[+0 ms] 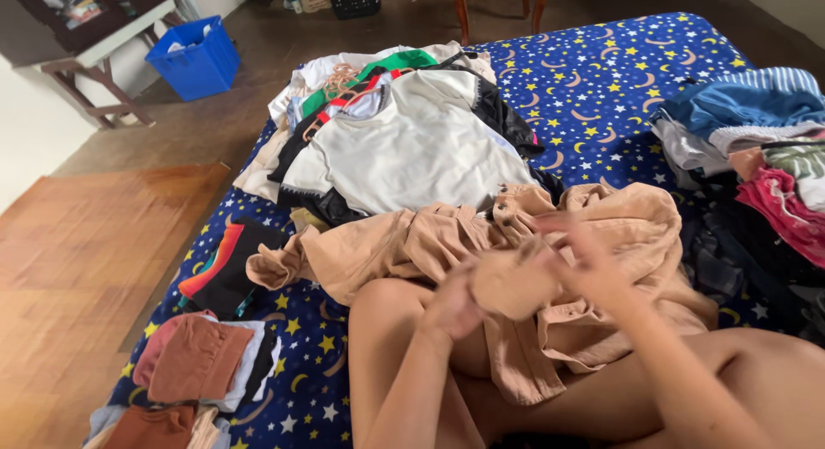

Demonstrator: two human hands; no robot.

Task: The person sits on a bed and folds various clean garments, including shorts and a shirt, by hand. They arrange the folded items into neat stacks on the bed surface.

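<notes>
Both hands bunch the soft, wrinkled tan shirt (447, 251) in the lap: the left hand (454, 310) is closed on a fold, the blurred right hand (577, 258) probably pinches it. At 12 o'clock lies a smooth white shirt (412, 148) on the starry blue mattress (601, 79).

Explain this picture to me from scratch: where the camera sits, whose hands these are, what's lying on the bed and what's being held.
There is one picture, taken by a camera worn on a person's head and looking down, so the arms rising from the bottom edge are that person's own. No machine is involved. The person sits on a blue bedsheet printed with stars and moons, knees bare. The left hand and right hand both grip part of a tan shirt that spreads over the lap; the hands are blurred. Behind it lies a pile on hangers topped by a white shirt. A heap of mixed clothes sits at the right, folded clothes at the left. A blue bin stands on the floor.
</notes>
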